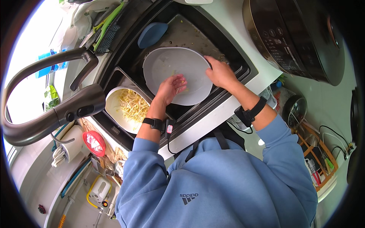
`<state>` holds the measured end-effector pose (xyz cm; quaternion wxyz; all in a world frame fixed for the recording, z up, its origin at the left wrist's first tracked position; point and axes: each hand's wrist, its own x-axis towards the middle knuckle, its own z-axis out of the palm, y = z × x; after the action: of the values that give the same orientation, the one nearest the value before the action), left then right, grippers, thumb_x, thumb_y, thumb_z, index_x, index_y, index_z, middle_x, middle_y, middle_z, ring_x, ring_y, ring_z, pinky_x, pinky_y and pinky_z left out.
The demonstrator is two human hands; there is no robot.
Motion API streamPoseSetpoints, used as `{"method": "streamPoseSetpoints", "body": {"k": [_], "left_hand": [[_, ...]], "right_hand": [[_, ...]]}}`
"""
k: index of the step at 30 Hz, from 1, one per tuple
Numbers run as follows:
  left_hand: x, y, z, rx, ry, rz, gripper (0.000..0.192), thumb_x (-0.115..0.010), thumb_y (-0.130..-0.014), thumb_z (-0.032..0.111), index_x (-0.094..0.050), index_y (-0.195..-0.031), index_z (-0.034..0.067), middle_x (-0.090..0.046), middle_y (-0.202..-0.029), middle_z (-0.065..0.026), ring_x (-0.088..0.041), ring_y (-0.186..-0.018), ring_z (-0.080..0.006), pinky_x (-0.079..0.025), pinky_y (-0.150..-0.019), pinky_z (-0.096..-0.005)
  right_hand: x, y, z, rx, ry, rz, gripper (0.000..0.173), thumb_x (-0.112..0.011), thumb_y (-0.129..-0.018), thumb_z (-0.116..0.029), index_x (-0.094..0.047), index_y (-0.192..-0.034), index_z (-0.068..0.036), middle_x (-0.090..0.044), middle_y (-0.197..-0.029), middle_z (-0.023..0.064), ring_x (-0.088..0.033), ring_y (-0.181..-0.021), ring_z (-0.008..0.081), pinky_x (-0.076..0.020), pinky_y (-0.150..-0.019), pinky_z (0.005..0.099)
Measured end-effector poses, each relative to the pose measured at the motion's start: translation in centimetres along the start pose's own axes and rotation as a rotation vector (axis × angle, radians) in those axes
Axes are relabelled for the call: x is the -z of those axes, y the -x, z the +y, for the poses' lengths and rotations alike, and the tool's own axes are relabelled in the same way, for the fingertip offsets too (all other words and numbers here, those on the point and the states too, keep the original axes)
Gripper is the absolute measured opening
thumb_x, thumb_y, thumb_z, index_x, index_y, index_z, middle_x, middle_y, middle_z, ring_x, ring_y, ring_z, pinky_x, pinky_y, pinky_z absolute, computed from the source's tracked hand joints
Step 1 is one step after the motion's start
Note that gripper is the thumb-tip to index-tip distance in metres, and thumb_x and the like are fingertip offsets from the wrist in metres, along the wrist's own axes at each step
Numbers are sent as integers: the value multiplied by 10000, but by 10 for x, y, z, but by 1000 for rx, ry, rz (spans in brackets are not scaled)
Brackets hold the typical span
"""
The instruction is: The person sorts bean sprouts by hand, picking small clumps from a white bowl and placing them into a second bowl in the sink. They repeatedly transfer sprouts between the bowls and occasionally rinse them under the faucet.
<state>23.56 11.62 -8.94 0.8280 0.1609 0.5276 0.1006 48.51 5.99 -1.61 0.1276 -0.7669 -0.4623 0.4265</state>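
Observation:
A round grey basin (196,71) is tilted inside the dark sink, with a little water and a few pale bits in it. My right hand (221,71) grips the basin's right rim, thumb and fingers on either side. Over the near left part of the basin, my left hand (172,88) is half curled with a few bean sprout pieces (183,82) at its fingers. Left of that wrist, a white bowl (111,107) with a heap of bean sprouts (132,107) stands in the narrow side compartment.
A blue scoop-like container (152,34) lies at the sink's far left wall. Scraps and wet debris (185,34) cover the sink floor. The faucet (79,105) arches in from the left. A dark electric cooker (293,40) stands on the right counter. Brushes (109,31) stand behind the sink.

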Motion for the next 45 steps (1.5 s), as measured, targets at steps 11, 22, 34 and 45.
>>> {"method": "streamPoseSetpoints", "body": {"k": [11,22,34,45], "left_hand": [[37,97,10,-643,338,147,306,-571,-1025,340,-647,-1082,49,-671,-942,-58,-648,-961,-225,-509,-870,-364],[86,179,-13,-748,-1538,947,421,-675,-931,249,-635,-1305,59,-438,-1512,-229,-406,-1395,-418,-315,-1141,-541],[28,-32,-20,-330,-648,734,490,-674,-843,94,-604,-1321,18,-669,-1245,-183,-654,-1129,-298,-522,-937,-373],[31,-77,-32,-416,-871,879,333,-735,-756,147,-682,-1063,32,-716,-1032,-162,-683,-1001,-342,-536,-883,-425]], "right_hand": [[-2,0,-4,-9,23,22,538,-528,-871,-196,-535,-1406,-151,-673,-1195,223,-635,-1108,417,-495,-973,495],[-2,2,-7,18,43,39,526,-534,-867,-194,-550,-1390,-137,-679,-1166,236,-638,-1092,424,-500,-965,495],[-9,7,-2,36,26,48,514,-536,-885,-181,-532,-1395,-122,-682,-1135,251,-645,-1058,438,-502,-951,511],[-1,8,-5,6,16,-13,538,-537,-877,-174,-518,-1406,-82,-656,-1198,256,-626,-1102,434,-495,-978,474]]}}
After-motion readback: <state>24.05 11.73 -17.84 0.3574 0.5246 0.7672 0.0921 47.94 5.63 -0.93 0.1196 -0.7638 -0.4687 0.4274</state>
